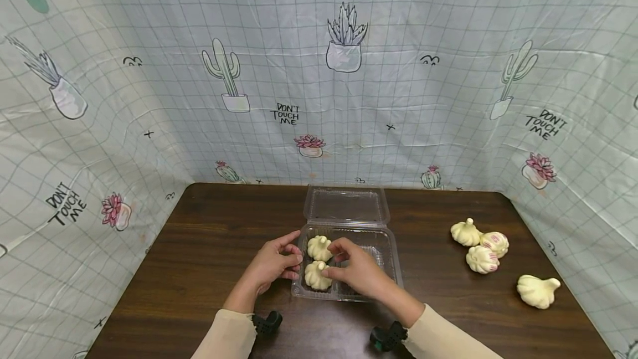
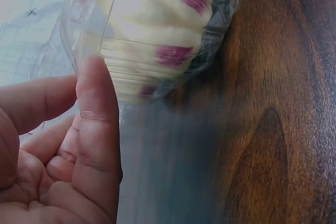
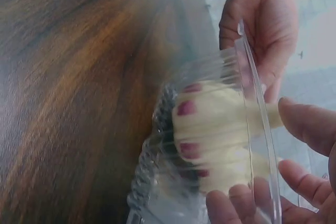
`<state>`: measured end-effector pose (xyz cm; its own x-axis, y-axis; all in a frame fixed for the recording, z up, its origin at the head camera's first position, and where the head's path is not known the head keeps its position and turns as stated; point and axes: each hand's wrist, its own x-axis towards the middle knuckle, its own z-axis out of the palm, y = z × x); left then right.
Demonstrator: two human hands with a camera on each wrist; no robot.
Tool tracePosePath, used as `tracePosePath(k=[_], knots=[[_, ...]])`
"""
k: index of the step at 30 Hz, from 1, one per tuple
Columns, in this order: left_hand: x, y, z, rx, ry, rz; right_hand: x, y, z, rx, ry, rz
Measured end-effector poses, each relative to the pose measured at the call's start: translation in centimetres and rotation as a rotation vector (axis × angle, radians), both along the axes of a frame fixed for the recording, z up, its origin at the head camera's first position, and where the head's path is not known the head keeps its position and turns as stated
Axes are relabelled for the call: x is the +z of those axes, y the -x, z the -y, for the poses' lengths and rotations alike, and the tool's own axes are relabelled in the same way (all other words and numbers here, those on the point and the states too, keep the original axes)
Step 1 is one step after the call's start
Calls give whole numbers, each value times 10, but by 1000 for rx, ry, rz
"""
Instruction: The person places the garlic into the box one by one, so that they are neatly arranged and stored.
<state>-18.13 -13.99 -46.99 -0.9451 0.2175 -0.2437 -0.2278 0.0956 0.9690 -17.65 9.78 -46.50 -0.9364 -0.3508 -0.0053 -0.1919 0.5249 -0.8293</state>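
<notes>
Two cream garlic bulbs, one in back [image 1: 319, 247] and one in front [image 1: 317, 276], sit stems up in the left part of a clear plastic container [image 1: 397, 262]. Its lid [image 1: 346, 205] lies folded back. My left hand [image 1: 269, 265] pinches the container's left rim; in the left wrist view, its fingertips [image 2: 95, 69] meet that edge. Over the bulbs, my right hand [image 1: 361, 270] has its thumb by the front stem and its index finger beside the back bulb. The fingers are spread in the right wrist view. Pink patches show low on the bulbs through the plastic.
More garlic lies on the right side of the dark wooden table [image 1: 214, 237]: a cluster of three with a pink-marked bulb [image 1: 495, 243], and a single bulb [image 1: 538, 291] nearer the front. A patterned curtain [image 1: 259, 71] hangs behind and along both sides.
</notes>
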Motion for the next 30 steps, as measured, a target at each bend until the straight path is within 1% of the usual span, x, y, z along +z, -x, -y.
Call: tracePosePath(k=[6, 10, 13, 16, 20, 25, 30], knots=[[-4, 0, -4, 11, -14, -13, -2, -2, -11, -32, 52, 24], [-5, -1, -7, 19, -23, -16, 0, -4, -19, -80, 21, -12], [-5, -2, -9, 19, -28, -16, 3, -5, -27, -138, -12, -49], [-5, -2, -11, 16, -28, -17, 7, -5, -38, -185, -11, -62], [-5, -3, -13, 17, -21, -17, 11, -2, -56, -223, -1, -68], [-4, -3, -12, 32, -16, -12, 16, 0, -75, -257, -2, -74], [-3, -4, -10, 47, -12, -11, 25, 2, -93, -319, 26, -97]])
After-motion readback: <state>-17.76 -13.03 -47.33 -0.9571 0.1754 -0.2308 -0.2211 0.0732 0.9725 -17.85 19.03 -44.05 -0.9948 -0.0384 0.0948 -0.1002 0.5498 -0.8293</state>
